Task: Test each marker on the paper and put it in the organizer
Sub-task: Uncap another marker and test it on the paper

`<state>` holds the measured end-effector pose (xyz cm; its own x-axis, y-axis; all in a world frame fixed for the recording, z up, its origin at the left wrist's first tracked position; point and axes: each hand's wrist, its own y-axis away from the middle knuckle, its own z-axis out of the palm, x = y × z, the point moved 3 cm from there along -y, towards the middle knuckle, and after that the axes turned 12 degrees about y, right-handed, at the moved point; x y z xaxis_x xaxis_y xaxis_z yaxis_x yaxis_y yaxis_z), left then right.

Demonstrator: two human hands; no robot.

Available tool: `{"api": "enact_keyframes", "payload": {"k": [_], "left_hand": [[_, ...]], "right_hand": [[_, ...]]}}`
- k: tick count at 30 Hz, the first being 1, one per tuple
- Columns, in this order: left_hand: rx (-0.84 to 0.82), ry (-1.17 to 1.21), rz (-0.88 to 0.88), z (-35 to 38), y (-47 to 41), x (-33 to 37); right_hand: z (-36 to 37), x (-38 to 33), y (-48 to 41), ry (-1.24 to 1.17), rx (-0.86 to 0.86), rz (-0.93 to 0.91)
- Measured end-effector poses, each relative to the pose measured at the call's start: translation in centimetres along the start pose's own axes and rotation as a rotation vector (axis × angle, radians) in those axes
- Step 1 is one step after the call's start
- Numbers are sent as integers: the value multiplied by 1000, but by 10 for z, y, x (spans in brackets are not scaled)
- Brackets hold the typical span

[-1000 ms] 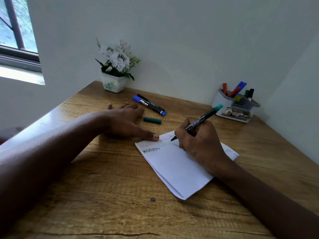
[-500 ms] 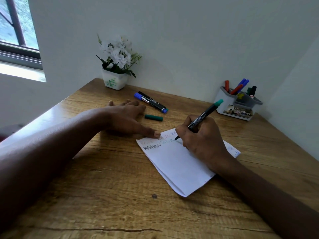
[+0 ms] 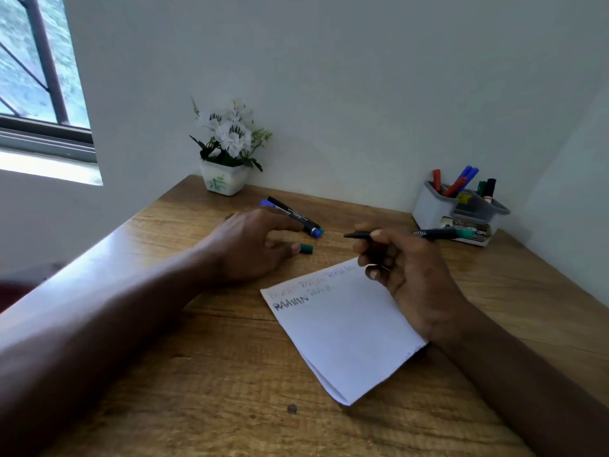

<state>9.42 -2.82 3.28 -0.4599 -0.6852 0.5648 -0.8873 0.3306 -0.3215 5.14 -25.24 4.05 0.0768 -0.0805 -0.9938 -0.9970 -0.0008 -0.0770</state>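
The right hand (image 3: 412,268) grips the green-ended black marker (image 3: 438,233) level above the folded white paper's (image 3: 346,331) far edge, tip bared, pointing left; the left hand (image 3: 250,245), fingers loose, touches the small green cap (image 3: 307,248); I'd pinch that cap, meet the tip squarely, press home; then the grey plastic organizer (image 3: 428,209), far right.

From my right hand (image 3: 412,278), which holds a black green-ended marker (image 3: 438,233), the bare brown wooden table (image 3: 494,265) lies open toward the grey plastic organizer (image 3: 431,206) at 2 o'clock. At 10 o'clock my left hand (image 3: 250,245), a green cap (image 3: 306,248) and two loose markers (image 3: 296,216) block.
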Motion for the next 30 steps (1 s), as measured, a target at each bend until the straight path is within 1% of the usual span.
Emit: {"api": "enact_keyframes", "payload": {"k": [3,7,8,10,12,13,15,23,30], "left_hand": [[7,-52,28,3,-2,0],[33,-51,-19,1,-5,-6],[57,7,-28,1,-5,-7],[96,266,-25,-1,-5,-10],[73,565,13,-2,-3,-8],[52,672,27,-3,-2,-7],[16,789,45,-4,0,-4],[-55,841,96,-2,5,6],[-43,808,104,1,5,11]], "right_hand": [[-1,-2,0,-101,-91,47],[0,-2,2,-146,-76,100],[0,-2,2,-160,-68,104],[0,-2,2,-186,-65,103],[-1,-2,2,-206,-60,97],[-1,-3,2,-210,-56,91],[-2,-4,3,-213,-55,78],[1,-3,4,-131,-58,41],[0,-3,4,-77,-45,4]]}}
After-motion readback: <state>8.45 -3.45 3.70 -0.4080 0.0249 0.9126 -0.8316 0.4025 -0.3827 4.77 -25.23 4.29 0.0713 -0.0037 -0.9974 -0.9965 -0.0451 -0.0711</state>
